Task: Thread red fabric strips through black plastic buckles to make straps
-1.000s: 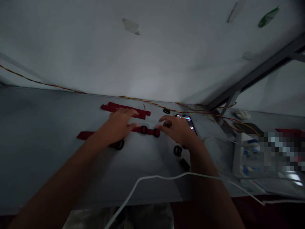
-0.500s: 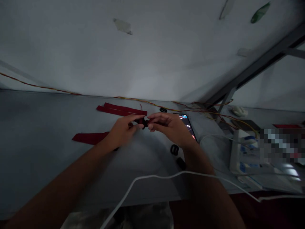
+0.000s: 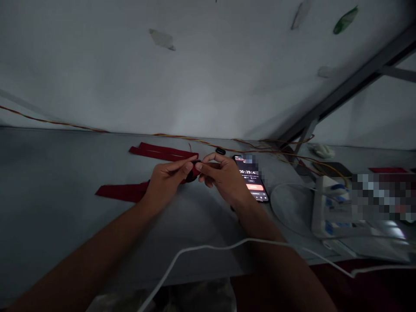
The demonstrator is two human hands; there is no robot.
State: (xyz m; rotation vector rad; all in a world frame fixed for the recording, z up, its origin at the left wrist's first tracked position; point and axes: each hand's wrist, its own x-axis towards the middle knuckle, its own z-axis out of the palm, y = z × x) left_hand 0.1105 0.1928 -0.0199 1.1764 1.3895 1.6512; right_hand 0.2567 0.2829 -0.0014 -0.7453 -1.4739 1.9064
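My left hand [image 3: 167,180] is closed, thumb and fingers pinching a small black plastic buckle [image 3: 196,161]. Against it my right hand [image 3: 225,175] pinches the end of a red strap [image 3: 194,172] at the buckle; how far the strap passes through is hidden by the fingertips. A folded red strap [image 3: 120,192] lies left of my left wrist, and whether it joins the held piece cannot be seen. Behind my hands lie flat red strips [image 3: 156,151]. Another black buckle [image 3: 220,151] rests on the grey table just beyond my right hand.
A lit phone [image 3: 255,187] lies right of my right hand. A white cable [image 3: 208,247] crosses in front of my forearms. Twisted red-yellow wires [image 3: 182,138] run along the wall's base. At right stand a white power strip [image 3: 320,208] and a grey metal frame [image 3: 351,89].
Both hands have drawn together, fingertips now meeting at the buckle. My right hand has shifted slightly left, uncovering more of the phone; its forearm now mostly covers the small black pieces near it.
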